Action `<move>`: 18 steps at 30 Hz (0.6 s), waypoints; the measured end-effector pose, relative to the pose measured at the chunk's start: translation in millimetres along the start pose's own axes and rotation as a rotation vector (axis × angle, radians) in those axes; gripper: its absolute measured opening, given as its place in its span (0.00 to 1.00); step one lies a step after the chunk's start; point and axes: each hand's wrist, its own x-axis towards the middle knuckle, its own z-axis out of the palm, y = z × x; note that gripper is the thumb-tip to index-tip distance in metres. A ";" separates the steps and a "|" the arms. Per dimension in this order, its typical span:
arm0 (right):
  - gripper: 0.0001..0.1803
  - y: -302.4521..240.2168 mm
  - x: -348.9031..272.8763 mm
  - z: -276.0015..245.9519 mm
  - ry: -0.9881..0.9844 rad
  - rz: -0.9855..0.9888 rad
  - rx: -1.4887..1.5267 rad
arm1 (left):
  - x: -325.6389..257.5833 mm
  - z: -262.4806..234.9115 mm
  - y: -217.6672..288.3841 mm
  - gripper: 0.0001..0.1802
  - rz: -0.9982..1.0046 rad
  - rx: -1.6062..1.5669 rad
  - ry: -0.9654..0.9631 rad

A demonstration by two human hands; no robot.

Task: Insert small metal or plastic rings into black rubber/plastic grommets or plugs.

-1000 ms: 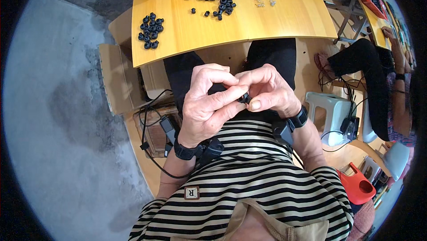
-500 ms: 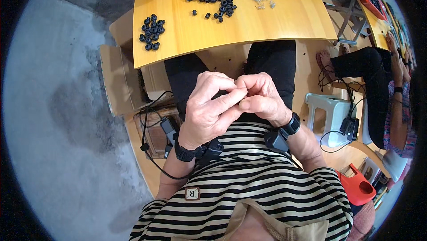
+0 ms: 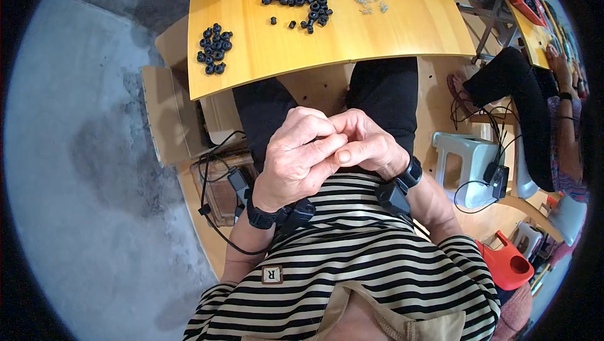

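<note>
One head-worn fisheye view looks steeply down, close over the clasped hands, wooden table [image 3: 402, 26] beyond them.

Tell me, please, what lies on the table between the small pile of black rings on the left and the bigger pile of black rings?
Bare wood: in the head view, nothing lies on the table between the small pile and the bigger pile.

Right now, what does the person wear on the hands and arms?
Both hands, left hand and right hand, are bare. Each wrist carries a black band with a small black box; a black cable hangs at the left. Forearms are uncovered.
</note>
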 end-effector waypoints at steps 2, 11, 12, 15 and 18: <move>0.16 6.1 2.4 -7.4 -0.015 0.029 0.072 | -1.1 1.1 -1.4 0.15 -0.003 0.004 -0.006; 0.12 8.0 3.5 -1.3 0.053 -0.110 0.059 | -4.0 3.8 -4.7 0.19 -0.065 -0.051 0.039; 0.12 7.5 3.2 0.1 0.059 -0.117 0.062 | -3.7 3.8 -4.8 0.19 -0.063 -0.056 0.037; 0.10 6.9 3.4 4.2 0.085 -0.129 0.083 | -3.7 7.5 -6.7 0.18 -0.055 -0.107 0.081; 0.10 11.6 4.6 4.4 0.094 -0.133 0.119 | -2.6 8.8 -4.7 0.18 -0.078 -0.125 0.092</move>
